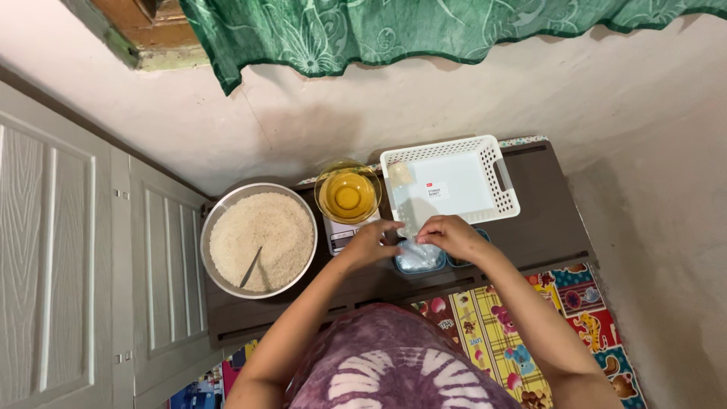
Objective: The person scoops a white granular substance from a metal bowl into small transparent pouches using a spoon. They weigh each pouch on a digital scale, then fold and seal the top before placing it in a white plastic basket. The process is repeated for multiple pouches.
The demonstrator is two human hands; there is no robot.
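Both hands, left hand (371, 244) and right hand (453, 235), pinch what seems a small clear plastic bag (415, 254) over a blue container (421, 261), fingers closed on it, likely opening it, on a dark tabletop (545, 227) by a rice bowl (259, 239), against a pale wall.

Both arms reach forward, bent at the elbows. The left hand (372, 241) and right hand (452, 235) are close together, fingers curled in, palms down, almost touching.
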